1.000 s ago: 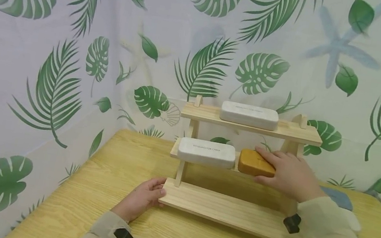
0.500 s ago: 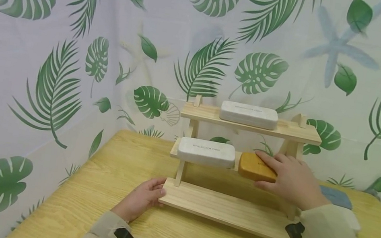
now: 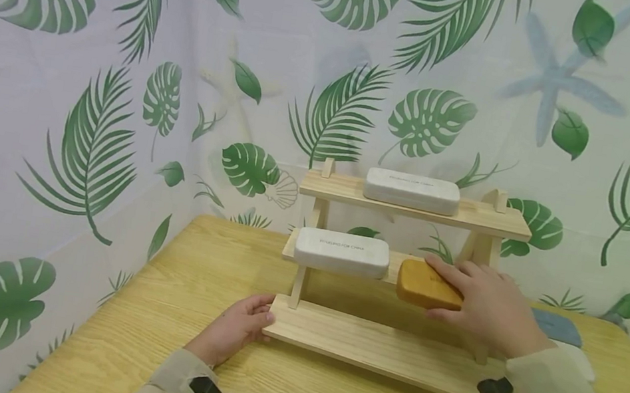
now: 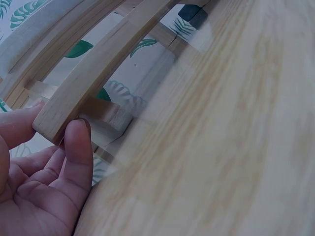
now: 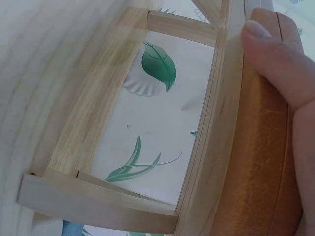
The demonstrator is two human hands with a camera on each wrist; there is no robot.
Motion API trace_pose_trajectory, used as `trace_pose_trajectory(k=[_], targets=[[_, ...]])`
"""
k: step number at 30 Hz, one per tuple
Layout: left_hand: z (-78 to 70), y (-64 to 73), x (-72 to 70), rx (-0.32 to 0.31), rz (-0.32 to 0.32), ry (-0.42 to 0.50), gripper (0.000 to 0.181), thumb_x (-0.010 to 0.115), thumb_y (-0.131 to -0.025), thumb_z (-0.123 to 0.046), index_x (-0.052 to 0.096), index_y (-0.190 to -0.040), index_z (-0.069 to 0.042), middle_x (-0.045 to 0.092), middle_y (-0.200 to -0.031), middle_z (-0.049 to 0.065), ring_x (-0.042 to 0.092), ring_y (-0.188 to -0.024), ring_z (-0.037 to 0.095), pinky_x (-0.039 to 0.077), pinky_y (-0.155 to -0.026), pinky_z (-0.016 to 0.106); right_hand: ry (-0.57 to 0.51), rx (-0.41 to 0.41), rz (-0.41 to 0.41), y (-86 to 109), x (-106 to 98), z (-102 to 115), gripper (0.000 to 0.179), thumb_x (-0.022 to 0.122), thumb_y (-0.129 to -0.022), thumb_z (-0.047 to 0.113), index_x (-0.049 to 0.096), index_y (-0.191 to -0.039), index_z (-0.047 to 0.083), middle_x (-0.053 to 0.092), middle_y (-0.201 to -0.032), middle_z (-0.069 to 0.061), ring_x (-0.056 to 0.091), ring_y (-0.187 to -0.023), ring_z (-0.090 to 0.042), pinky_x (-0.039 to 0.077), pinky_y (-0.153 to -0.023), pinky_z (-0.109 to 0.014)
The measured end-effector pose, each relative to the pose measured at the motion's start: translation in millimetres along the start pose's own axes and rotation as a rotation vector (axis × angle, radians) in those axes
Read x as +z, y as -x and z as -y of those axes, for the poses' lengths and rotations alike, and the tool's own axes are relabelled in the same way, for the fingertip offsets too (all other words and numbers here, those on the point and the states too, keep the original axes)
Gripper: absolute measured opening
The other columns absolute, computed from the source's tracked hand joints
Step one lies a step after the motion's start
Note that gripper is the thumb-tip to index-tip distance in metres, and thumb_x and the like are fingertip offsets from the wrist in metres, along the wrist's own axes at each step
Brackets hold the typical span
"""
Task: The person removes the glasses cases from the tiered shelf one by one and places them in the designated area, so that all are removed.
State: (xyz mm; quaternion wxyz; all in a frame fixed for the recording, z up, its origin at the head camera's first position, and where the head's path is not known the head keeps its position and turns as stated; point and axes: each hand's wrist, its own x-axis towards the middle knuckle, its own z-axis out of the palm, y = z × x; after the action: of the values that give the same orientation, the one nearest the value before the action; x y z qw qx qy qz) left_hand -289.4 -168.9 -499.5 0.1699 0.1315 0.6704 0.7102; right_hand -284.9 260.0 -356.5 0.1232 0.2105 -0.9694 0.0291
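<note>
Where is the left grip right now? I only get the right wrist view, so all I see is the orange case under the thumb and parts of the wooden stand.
Observer: The left grip holds the left end of the bottom shelf.

Operator: Good. My view cuts off the top shelf, above the orange case. Is anything on it?

Observer: Yes, a white case lies lengthwise along it.
</note>
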Motion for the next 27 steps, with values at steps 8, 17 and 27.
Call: trace_pose_trajectory(k=[8,17,27], targets=[[0.3,-0.9,0.5,-0.001,0.006,-0.007,0.063,0.057,-0.106,-0.019,0.028,-0.156,0.005,0.052,-0.134,0.021,0.060,-0.111,0.023,0.054,-0.087,0.035,-0.027,0.000,-0.008,13.4,0.5,-2.3,0.101,0.056,-0.073,0.088,0.039,-0.157,0.035,0.060,-0.132,-0.012,0.056,-0.117,-0.040,0.038,-0.094,-0.064],[-0.9,1.0,-1.6,-0.004,0.005,-0.024,0.065,0.058,-0.106,-0.022,0.027,-0.157,0.002,0.049,-0.136,0.021,0.058,-0.113,0.024,0.054,-0.090,0.037,-0.025,-0.037,-0.033,23.3,-3.3,-1.3,0.101,0.057,-0.073,0.088,0.043,-0.156,0.032,0.062,-0.125,-0.005,0.056,-0.113,-0.035,0.039,-0.094,-0.060],[0.4,0.3,-0.9,-0.004,0.004,-0.019,0.068,0.058,-0.105,-0.024,0.025,-0.157,0.005,0.049,-0.137,0.022,0.058,-0.113,0.024,0.054,-0.089,0.037,-0.046,-0.052,-0.031,34.9,-6.9,-5.5,0.101,0.062,-0.072,0.085,0.045,-0.155,0.030,0.063,-0.118,-0.001,0.058,-0.104,-0.028,0.045,-0.087,-0.056]])
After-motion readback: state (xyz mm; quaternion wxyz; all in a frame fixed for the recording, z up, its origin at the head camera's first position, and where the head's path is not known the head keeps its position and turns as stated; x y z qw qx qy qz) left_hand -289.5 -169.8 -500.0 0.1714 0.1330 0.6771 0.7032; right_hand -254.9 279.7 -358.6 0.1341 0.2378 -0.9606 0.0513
